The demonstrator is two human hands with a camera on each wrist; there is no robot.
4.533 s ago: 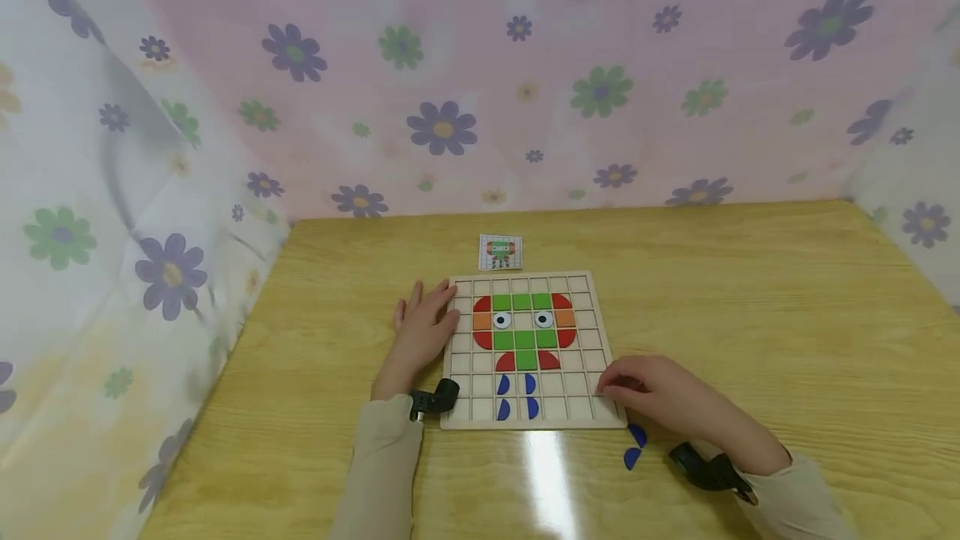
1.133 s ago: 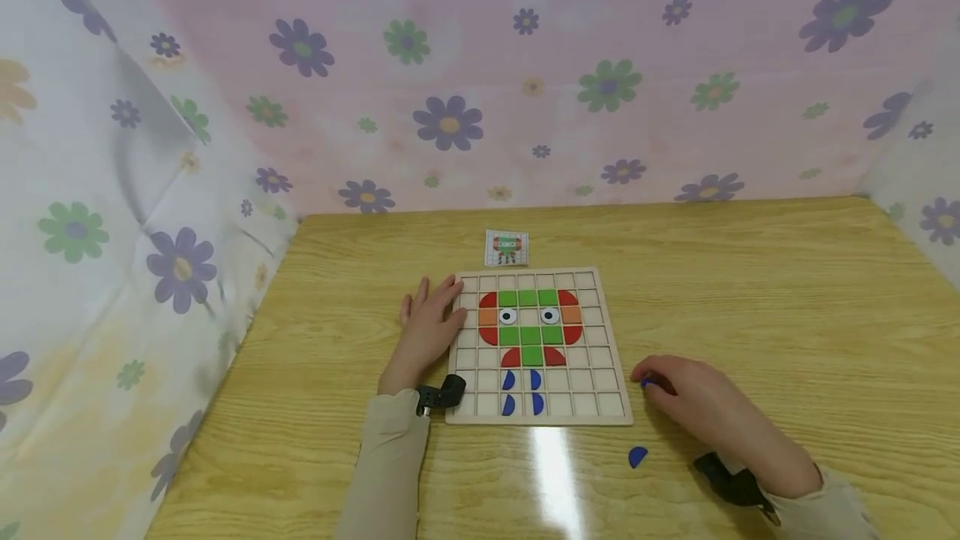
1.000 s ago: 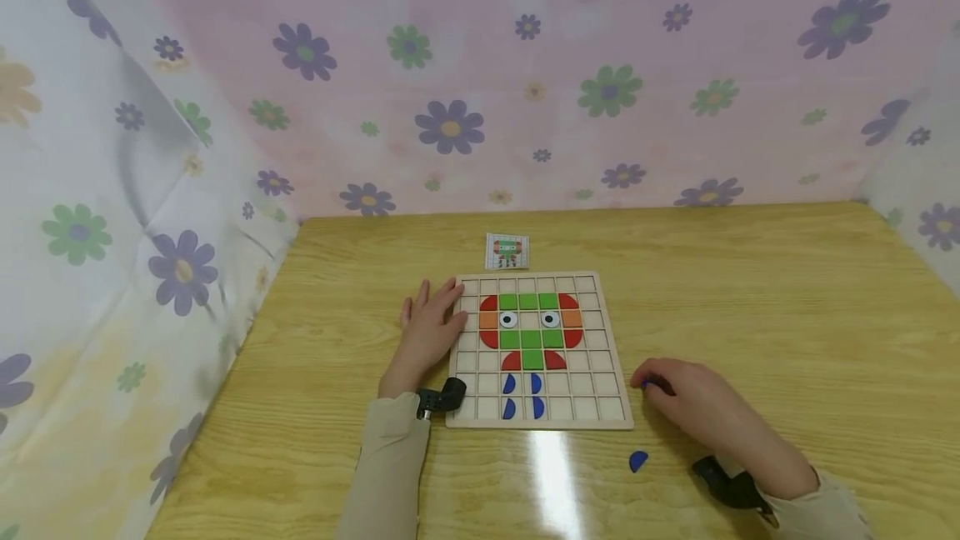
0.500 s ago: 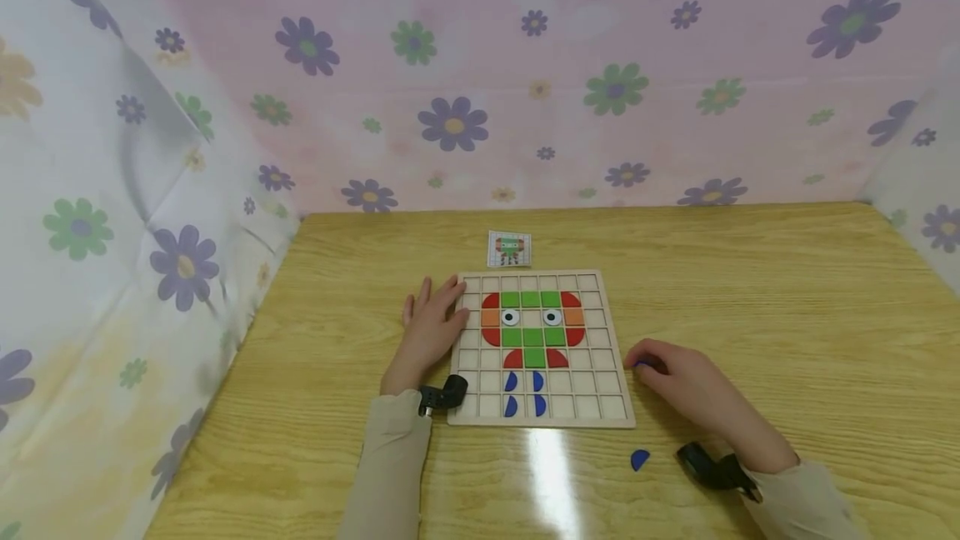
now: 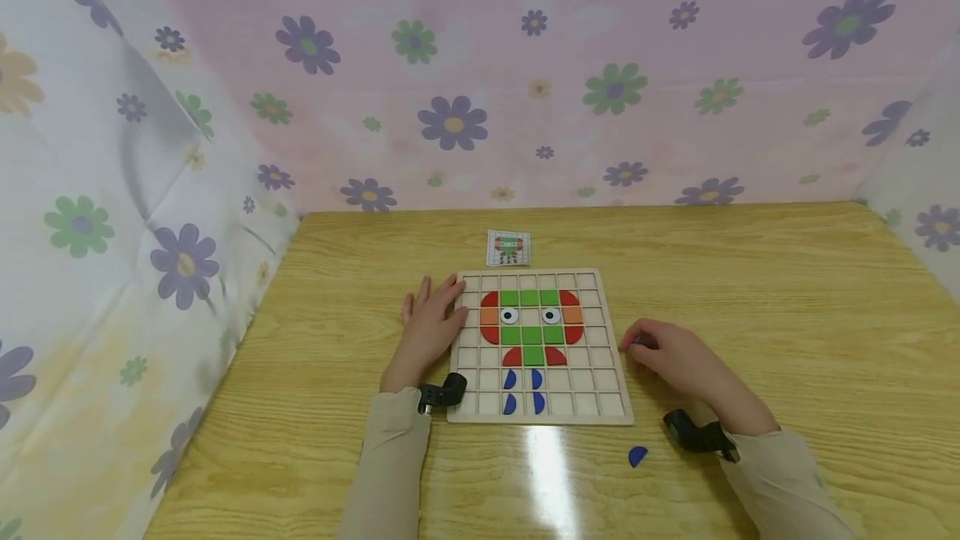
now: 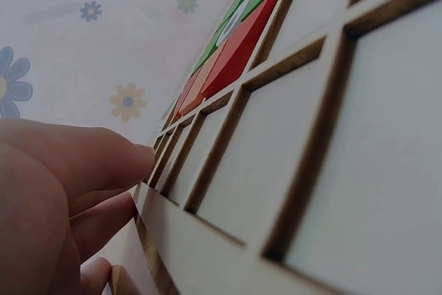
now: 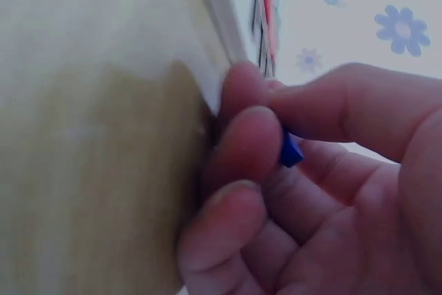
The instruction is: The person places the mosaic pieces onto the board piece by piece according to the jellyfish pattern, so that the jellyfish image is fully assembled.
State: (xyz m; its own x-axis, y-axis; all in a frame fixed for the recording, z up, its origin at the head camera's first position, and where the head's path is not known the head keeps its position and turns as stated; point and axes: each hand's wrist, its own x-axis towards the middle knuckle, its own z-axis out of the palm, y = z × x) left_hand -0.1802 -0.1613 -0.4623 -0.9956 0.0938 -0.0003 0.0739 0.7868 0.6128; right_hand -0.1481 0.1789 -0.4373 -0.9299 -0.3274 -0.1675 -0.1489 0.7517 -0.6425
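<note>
A square wooden grid board [image 5: 592, 373] lies on the table with coloured pieces set in its cells: green squares [image 5: 529, 335], red quarter-rounds [image 5: 555, 356], orange squares, two eye discs [image 5: 551, 316] and several blue half-circles [image 5: 538, 403] in the lower rows. My left hand [image 5: 429, 332] rests on the board's left edge, fingertips touching the rim in the left wrist view. Just off the board's right edge, my right hand [image 5: 678, 361] pinches a blue half-circle piece [image 7: 291, 151], mostly hidden by the fingers. One more blue half-circle [image 5: 637, 457] lies on the table below that hand.
Behind the board lies a small printed card [image 5: 508, 248] with a similar picture on a grid. The wooden table [image 5: 787, 290] meets flower-patterned cloth [image 5: 525, 107] at the back and sides. Light glares off the table in front of the board.
My right hand has picked up one of the two loose blue half-circles by the board's corner and moved it away from me, along the right edge. The left hand stays in place.
</note>
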